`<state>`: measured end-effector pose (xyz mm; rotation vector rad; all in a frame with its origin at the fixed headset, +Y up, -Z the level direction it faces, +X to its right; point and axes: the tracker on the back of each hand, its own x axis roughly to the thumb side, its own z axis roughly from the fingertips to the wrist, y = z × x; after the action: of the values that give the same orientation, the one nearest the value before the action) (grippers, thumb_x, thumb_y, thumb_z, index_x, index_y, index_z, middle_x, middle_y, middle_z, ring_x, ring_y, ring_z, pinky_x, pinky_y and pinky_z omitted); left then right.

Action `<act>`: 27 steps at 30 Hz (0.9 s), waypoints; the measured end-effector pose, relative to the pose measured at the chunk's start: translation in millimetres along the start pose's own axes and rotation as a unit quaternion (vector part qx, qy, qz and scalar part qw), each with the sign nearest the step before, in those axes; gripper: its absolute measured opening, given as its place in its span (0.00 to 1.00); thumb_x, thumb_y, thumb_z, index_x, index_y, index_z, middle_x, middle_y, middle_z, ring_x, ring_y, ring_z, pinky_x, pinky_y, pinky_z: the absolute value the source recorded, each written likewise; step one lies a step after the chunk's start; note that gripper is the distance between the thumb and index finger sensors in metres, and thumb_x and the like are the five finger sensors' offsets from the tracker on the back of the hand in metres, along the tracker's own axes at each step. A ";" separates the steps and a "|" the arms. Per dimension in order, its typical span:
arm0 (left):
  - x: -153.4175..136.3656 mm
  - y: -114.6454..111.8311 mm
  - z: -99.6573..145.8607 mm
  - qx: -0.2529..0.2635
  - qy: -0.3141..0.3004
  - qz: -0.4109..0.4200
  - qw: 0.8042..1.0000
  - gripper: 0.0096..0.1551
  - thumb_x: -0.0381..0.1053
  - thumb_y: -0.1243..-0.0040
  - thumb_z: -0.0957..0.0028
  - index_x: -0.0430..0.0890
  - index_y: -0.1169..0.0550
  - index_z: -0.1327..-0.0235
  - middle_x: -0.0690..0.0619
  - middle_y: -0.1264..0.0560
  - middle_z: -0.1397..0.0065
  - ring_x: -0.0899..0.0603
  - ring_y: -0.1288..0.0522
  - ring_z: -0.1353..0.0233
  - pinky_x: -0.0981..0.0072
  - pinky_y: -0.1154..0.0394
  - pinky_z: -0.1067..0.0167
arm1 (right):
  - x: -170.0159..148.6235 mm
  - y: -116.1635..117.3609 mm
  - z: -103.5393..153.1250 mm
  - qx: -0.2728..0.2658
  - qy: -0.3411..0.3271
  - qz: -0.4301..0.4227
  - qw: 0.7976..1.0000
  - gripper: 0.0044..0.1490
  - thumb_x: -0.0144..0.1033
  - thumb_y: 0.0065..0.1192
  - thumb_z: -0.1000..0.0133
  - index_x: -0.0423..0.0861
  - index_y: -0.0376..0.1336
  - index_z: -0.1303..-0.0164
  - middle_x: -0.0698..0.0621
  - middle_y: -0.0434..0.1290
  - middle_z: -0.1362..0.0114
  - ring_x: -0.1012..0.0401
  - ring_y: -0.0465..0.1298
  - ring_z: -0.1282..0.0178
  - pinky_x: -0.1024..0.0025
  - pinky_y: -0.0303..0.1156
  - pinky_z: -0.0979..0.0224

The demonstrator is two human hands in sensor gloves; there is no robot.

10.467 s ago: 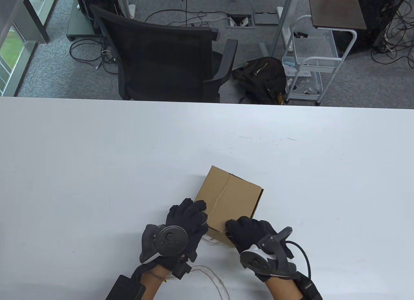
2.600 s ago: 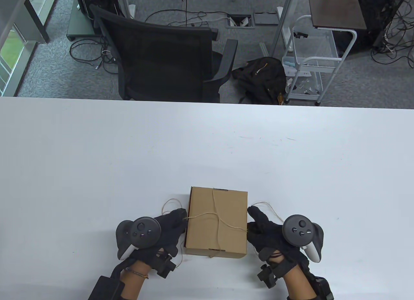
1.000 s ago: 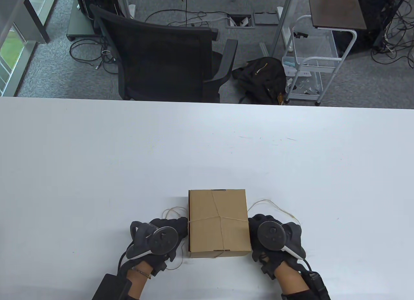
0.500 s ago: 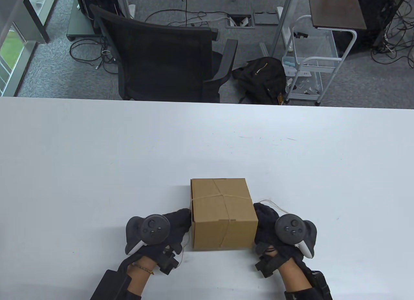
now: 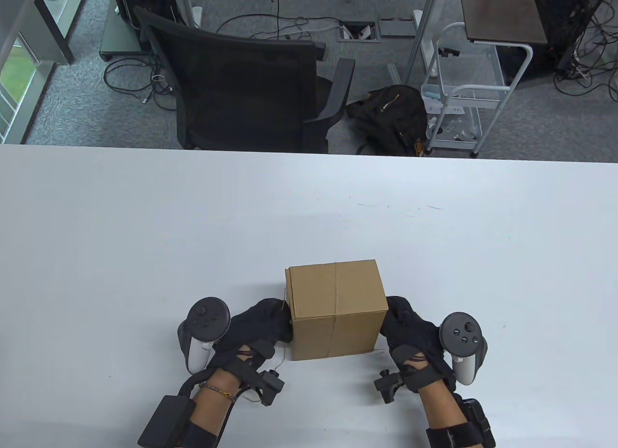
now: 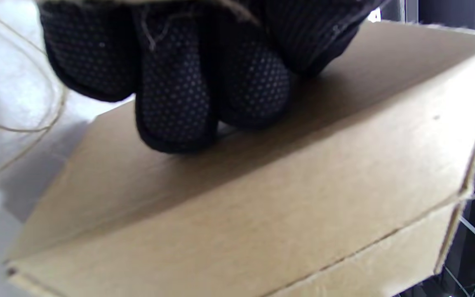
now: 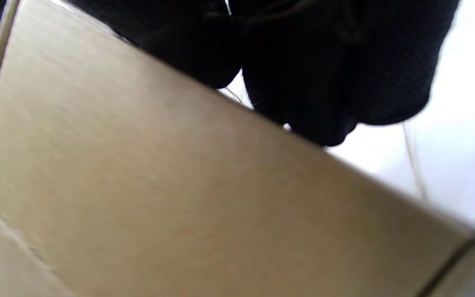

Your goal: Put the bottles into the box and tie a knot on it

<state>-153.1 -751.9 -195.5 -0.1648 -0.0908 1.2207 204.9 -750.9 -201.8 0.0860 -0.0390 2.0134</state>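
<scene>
My left hand (image 5: 258,322) and right hand (image 5: 410,329) sit at the near edge of the surface (image 5: 145,235), one on each side of the box (image 5: 335,308). Fingers of both hands press flat against its side faces; in the left wrist view my left fingers (image 6: 175,95) lie on the cardboard, fairly straight, not curled round an edge. Right fingers (image 7: 316,86) likewise rest against the opposite face, blurred in the right wrist view.

Box closed, tipped up between my palms. String (image 5: 335,293) runs down the middle of its upper face and over the near face. Loose string trails by my left fingers and past my right fingers to the surface. Bottles not visible; cannot tell if they are inside.

Beyond the surface: black office chair (image 5: 241,81), dark backpack (image 5: 391,115) on the carpet, white wire cart (image 5: 463,91), cables on the floor.
</scene>
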 end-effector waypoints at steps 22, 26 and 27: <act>-22.9 14.0 -1.7 -0.091 0.176 0.129 0.972 0.28 0.53 0.36 0.41 0.36 0.20 0.37 0.31 0.37 0.18 0.23 0.34 0.23 0.32 0.29 0.34 | -7.6 8.0 -0.8 0.074 0.041 -0.040 0.996 0.25 0.32 0.66 0.48 0.34 0.72 0.45 0.31 0.81 0.46 0.47 0.85 0.58 0.48 0.81 0.52; -10.3 15.7 4.3 -0.087 0.134 0.128 0.979 0.29 0.52 0.34 0.42 0.31 0.19 0.41 0.29 0.40 0.17 0.20 0.40 0.20 0.15 0.46 0.34 | -0.4 6.3 1.4 0.113 0.011 -0.012 0.993 0.25 0.32 0.67 0.47 0.31 0.72 0.46 0.31 0.82 0.49 0.49 0.86 0.61 0.49 0.82 0.54; -7.6 15.3 5.5 -0.086 0.122 0.124 0.981 0.29 0.52 0.34 0.42 0.31 0.20 0.40 0.29 0.41 0.16 0.20 0.41 0.20 0.12 0.50 0.35 | 1.0 6.2 1.8 0.112 0.003 -0.006 0.994 0.25 0.31 0.67 0.48 0.31 0.72 0.47 0.32 0.82 0.50 0.49 0.86 0.61 0.49 0.82 0.54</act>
<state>-170.8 -753.5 -192.6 -0.4871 0.0394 1.4319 198.9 -752.8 -199.8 0.2229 0.1919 1.9992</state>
